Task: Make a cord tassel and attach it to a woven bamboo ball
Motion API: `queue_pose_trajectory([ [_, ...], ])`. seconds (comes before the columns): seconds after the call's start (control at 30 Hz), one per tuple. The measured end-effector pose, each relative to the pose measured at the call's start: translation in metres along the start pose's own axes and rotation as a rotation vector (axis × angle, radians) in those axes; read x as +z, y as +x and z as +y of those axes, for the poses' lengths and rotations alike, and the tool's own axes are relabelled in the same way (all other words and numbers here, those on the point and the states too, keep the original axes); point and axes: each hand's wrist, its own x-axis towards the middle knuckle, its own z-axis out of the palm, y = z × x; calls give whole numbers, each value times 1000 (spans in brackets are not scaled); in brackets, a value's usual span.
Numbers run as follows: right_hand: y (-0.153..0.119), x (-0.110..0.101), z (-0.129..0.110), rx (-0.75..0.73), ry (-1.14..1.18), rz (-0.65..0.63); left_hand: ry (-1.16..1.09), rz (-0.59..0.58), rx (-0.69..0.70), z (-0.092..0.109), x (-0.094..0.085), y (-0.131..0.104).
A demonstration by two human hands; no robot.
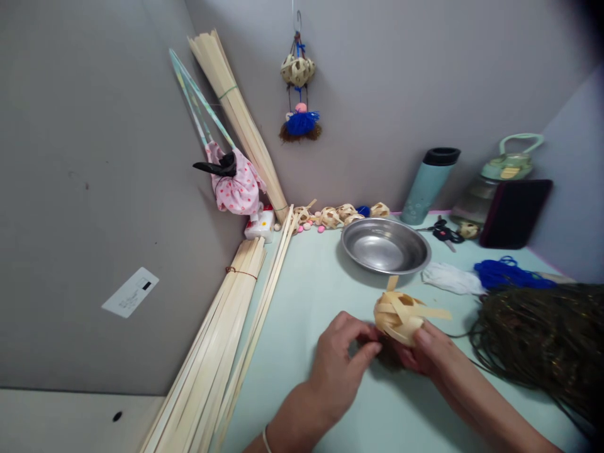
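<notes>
A ball woven from pale flat strips point(397, 316) has two loose strip ends, one pointing up and one pointing right. My right hand point(425, 349) grips it from the right and below, thumb on its near side. Beside its lower left is my left hand point(342, 358), with thumb and index finger nearly together; whatever lies between them is too small to make out. A dark brown fibre bunch point(391, 357) shows beneath the ball between the hands, partly hidden by them.
A steel bowl point(385, 245) stands behind the ball. Brown cord point(542, 340), blue yarn point(512, 274) and white yarn point(452, 278) lie right. Bundled strips point(221, 346) lean left. Several woven balls point(330, 217), a tumbler point(429, 185), scissors point(443, 233) and a phone point(516, 214) are at the back.
</notes>
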Motion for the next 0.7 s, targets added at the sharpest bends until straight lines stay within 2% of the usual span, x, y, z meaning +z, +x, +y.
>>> queue_pose_trajectory([
  [0.13,-2,5,-9,67,110,-12,307,-3,170,-1,3,-4],
  [0.2,-3,9,-11,91,207,-21,326,20,190,-1,4,-5],
  [0.37,-2,13,-11,153,358,1,51,29,87,1,1,-3],
  [0.57,-2,13,-13,126,371,2,-107,134,-63,8,-4,2],
  [0.7,-4,14,-13,118,336,13,-454,86,-218,13,-4,5],
])
